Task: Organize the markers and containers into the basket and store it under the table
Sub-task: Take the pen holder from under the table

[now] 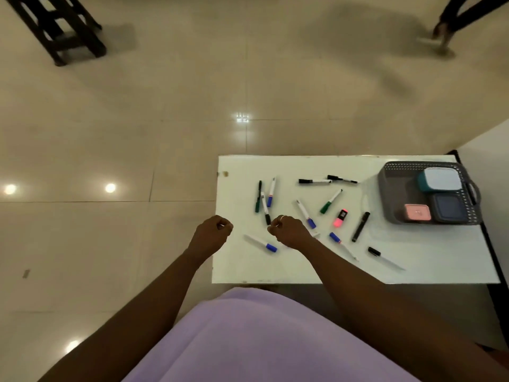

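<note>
Several markers lie scattered on the white table (pixel 440 260): a blue-capped one (pixel 261 244) near the front left, a green one (pixel 330 201), a pink highlighter (pixel 341 218) and a black pen (pixel 360 226). At the table's far right stands a grey basket (pixel 385 188) holding a teal container with a white lid (pixel 440 179), a dark blue container (pixel 447 208) and a pink one (pixel 417 212). My left hand (pixel 213 230) hovers at the table's left edge, fingers curled, holding nothing. My right hand (pixel 287 230) hovers over the markers, fist closed and empty.
A dark wooden stool (pixel 60 28) stands on the tiled floor at the far left. Another person's legs (pixel 462 15) show at the far right. A dark frame (pixel 493 271) runs along the table's right side.
</note>
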